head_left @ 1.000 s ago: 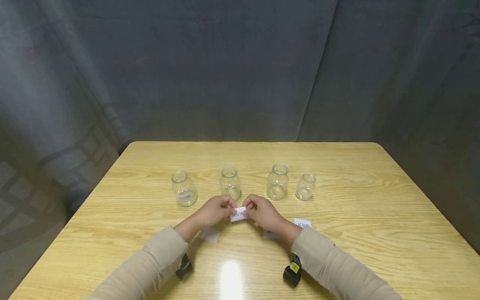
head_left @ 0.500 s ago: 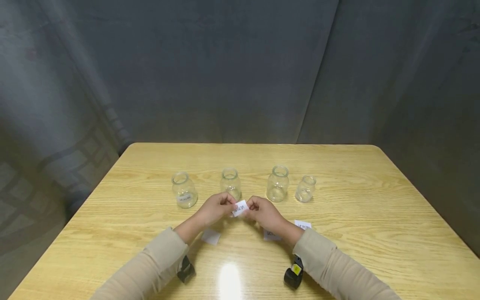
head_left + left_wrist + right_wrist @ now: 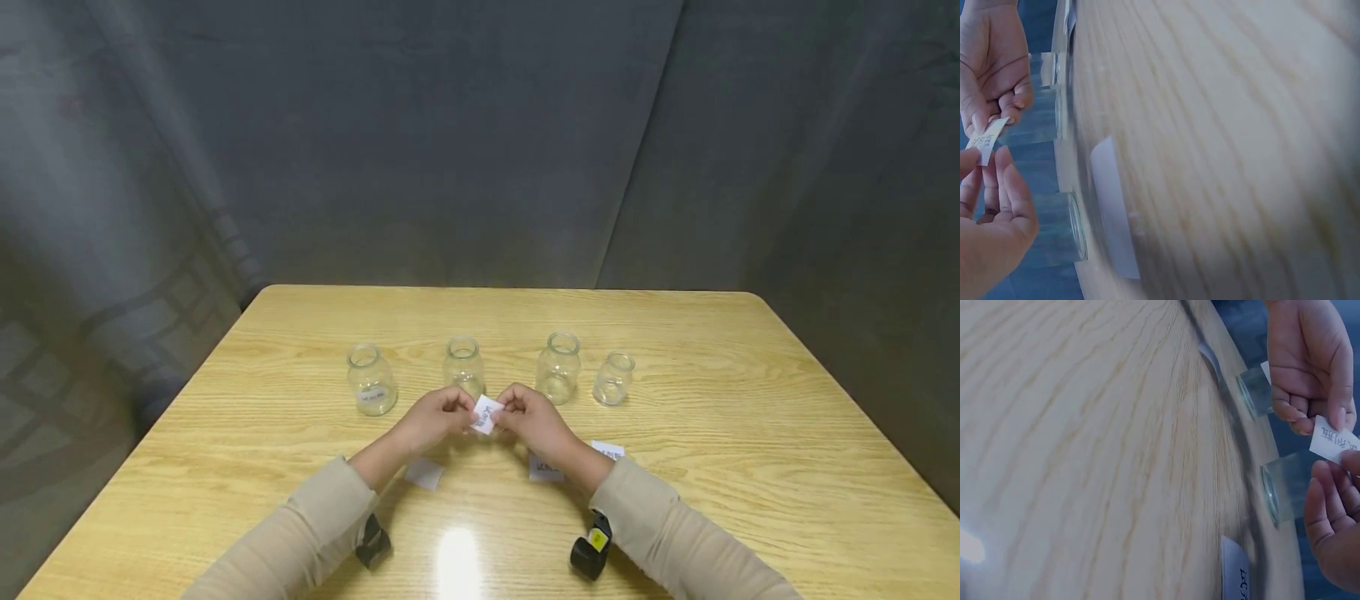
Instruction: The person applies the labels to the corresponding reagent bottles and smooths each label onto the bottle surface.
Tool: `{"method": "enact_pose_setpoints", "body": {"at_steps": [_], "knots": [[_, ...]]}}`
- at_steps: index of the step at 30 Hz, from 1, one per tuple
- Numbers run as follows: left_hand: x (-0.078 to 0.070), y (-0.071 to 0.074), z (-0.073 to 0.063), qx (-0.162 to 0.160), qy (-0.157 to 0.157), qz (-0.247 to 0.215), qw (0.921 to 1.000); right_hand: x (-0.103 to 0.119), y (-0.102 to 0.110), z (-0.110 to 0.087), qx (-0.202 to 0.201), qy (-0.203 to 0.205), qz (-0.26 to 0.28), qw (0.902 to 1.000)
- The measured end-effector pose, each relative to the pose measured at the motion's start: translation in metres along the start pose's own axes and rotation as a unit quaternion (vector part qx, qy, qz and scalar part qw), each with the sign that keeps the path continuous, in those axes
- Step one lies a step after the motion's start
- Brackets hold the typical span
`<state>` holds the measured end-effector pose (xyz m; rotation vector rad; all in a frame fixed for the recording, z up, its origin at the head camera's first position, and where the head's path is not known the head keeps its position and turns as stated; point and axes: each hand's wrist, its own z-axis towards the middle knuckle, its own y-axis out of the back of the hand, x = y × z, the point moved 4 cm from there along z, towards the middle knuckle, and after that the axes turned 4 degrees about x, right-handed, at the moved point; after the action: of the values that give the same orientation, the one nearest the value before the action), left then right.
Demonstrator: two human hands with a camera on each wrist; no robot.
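Between both hands is a small white label (image 3: pixel 486 414) with dark handwritten characters, held above the table in front of the middle jars. My left hand (image 3: pixel 433 422) pinches its left edge between thumb and fingers. On the other side, my right hand (image 3: pixel 537 427) pinches the label's right edge. In the right wrist view the writing on the label (image 3: pixel 1333 440) faces the camera. Behind the hands stand a glass jar (image 3: pixel 463 367) and a larger glass jar (image 3: pixel 558 367), each partly covered by a hand at its lower part or close to it.
At the left stands a glass jar (image 3: pixel 371 379) with a label on its front. A small glass jar (image 3: pixel 613 379) is at the right. On the wooden table (image 3: pixel 750 400) lie a blank-looking paper (image 3: pixel 424 473) and two written labels, one (image 3: pixel 545 469) partly under the right wrist, another (image 3: pixel 607 450) beside it.
The label has turned between the fingers, from lying level to a steep tilt, and has risen slightly. Both hands keep hold of it; the jars and loose papers stay in place.
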<state>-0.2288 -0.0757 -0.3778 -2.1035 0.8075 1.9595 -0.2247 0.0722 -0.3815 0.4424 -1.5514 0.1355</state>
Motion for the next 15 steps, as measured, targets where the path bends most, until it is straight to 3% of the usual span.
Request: {"method": "enact_pose_setpoints", "body": {"at_steps": [7,15], "knots": [[-0.0013,0.0001,-0.0004,-0.018,0.003,-0.023,0.9996,0.0024,-0.0001,-0.0012,0.002,-0.008,0.040,0.9992],[-0.0029,0.0003,0.0006,-0.018,0.006,-0.026,0.9995,0.0103,0.0026,-0.0020,0.009,0.008,0.015,0.9998]]}}
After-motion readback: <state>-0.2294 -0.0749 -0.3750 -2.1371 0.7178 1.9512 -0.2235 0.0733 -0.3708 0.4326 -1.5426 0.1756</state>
